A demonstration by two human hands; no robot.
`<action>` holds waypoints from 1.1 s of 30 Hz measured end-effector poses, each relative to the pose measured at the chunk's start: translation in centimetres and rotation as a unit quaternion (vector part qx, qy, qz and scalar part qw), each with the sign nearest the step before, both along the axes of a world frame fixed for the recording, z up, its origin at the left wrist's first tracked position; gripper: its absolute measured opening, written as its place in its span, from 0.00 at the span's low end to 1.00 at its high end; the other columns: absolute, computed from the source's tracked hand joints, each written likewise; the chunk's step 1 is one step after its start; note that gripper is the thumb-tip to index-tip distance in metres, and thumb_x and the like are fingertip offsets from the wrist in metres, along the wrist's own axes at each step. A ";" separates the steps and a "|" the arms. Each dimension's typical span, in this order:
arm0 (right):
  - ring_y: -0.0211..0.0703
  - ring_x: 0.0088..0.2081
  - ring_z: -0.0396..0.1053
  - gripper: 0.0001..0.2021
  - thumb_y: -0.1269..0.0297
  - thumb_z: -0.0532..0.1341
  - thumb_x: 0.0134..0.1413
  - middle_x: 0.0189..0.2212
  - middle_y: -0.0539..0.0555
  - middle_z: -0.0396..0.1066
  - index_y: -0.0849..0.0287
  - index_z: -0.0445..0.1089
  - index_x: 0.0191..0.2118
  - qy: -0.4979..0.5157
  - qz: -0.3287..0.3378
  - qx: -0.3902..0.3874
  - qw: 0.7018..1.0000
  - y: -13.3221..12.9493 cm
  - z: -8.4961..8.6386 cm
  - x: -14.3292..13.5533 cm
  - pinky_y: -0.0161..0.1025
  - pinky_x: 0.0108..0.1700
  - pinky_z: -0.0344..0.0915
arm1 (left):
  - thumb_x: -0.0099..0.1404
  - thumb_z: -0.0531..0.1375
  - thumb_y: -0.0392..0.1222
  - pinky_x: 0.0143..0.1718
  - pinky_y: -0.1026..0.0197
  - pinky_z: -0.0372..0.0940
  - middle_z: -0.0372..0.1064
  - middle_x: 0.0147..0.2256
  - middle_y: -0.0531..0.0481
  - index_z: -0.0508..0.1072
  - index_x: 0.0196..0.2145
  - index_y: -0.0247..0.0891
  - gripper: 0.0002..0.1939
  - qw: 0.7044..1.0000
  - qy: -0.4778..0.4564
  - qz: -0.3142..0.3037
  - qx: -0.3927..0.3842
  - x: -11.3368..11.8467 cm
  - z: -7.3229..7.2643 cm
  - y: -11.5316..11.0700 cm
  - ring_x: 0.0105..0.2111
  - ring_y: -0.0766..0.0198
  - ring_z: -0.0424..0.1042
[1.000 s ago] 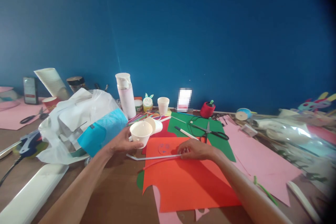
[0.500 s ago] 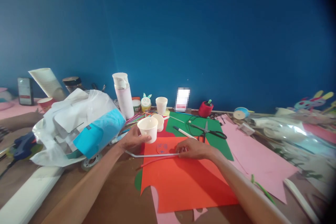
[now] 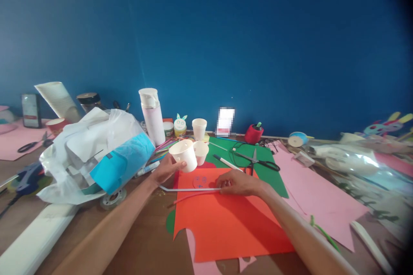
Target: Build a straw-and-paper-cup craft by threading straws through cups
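Your left hand (image 3: 169, 169) reaches forward, thumb uppermost, part-closed around a white paper cup (image 3: 183, 156); thumb on the near wall, remaining fingers mostly hidden behind it. Your right hand (image 3: 237, 182) is palm down over the orange sheet (image 3: 232, 219), fingers curled nearly closed on the end of a white bent straw (image 3: 190, 190). Both your forearms run in from the lower edge, where they are cut off.

The cup in your grip is raised ahead of the sheet's far left corner. Its axis tilts: mouth up and leftward, base down and rightward. A second white cup (image 3: 202, 153) sits just beyond it to the right, mouth up, left side covered by the first; whether the two touch cannot be determined.

The straw's long axis runs left to right across the sheet, its short bent end angled up toward your left wrist. Your fingers conceal its right end. A thin red strip (image 3: 193, 197) lies just below it.

Farther out, black-handled scissors (image 3: 258, 162) lie open on the green sheet (image 3: 274, 176). The clear plastic packaging (image 3: 355, 159) at far right is blurred; the propped phone's screen (image 3: 226, 120) is pixelated.
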State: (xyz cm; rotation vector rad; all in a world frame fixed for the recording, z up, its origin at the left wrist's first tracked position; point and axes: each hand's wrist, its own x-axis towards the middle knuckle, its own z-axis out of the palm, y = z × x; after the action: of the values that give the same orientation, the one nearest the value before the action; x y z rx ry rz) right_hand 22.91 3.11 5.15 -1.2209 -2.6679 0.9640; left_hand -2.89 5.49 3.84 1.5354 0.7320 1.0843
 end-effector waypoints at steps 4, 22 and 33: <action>0.40 0.30 0.67 0.10 0.63 0.56 0.47 0.30 0.52 0.72 0.58 0.72 0.34 0.002 -0.001 0.000 1.000 0.0 -0.1 0.0 0.32 0.30 0.58 | 0.49 0.61 0.52 0.48 0.50 0.58 0.68 0.44 0.39 0.62 0.51 0.33 0.34 0.999 0.026 0.031 0.007 -0.8 0.5 -0.1 0.49 0.49 0.61; 0.36 0.31 0.65 0.13 0.58 0.59 0.46 0.28 0.51 0.69 0.63 0.70 0.34 0.239 -0.095 -0.155 0.954 1.9 -1.9 2.6 0.32 0.35 0.60 | 0.48 0.63 0.45 0.47 0.54 0.61 0.64 0.48 0.43 0.60 0.50 0.36 0.32 0.972 0.186 0.136 0.048 -3.1 -1.1 -1.9 0.47 0.54 0.64; 0.36 0.31 0.64 0.11 0.60 0.59 0.48 0.29 0.50 0.69 0.61 0.71 0.34 0.299 -0.123 -0.113 0.939 1.9 -3.5 1.4 0.32 0.34 0.59 | 0.48 0.62 0.46 0.44 0.55 0.63 0.66 0.44 0.46 0.60 0.48 0.37 0.30 0.956 0.250 0.125 0.083 -2.7 -1.1 -2.3 0.43 0.56 0.66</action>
State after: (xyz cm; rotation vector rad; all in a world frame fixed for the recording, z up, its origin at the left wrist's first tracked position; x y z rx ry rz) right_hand 24.33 5.01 1.67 -1.0399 -1.9319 1.3585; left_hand -5.57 3.21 2.72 1.9307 1.2334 0.9596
